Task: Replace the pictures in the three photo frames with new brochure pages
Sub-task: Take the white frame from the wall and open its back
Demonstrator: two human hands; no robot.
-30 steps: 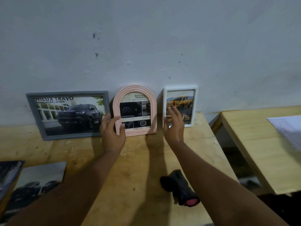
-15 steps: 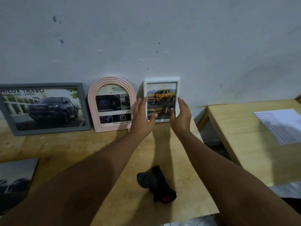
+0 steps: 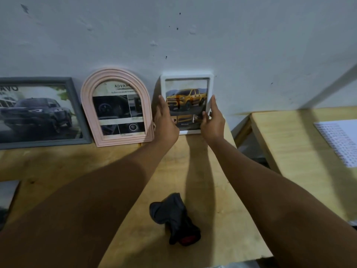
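- The fingers (image 3: 161, 105) of my left hand (image 3: 167, 122) lie straight, pressed flat against the left edge of the white frame (image 3: 187, 79).
- My right hand (image 3: 212, 122) pinches that frame's right edge, with the thumb on the glass and the fingers along the rim.
- The white frame stands upright on the bench (image 3: 193, 171) against the wall (image 3: 251, 45), a yellow pickup page inside it.
- Just left of it leans the pink arched frame (image 3: 86, 105), then the grey frame (image 3: 74, 105).
- A black cloth bundle (image 3: 173, 215) lies between my forearms.
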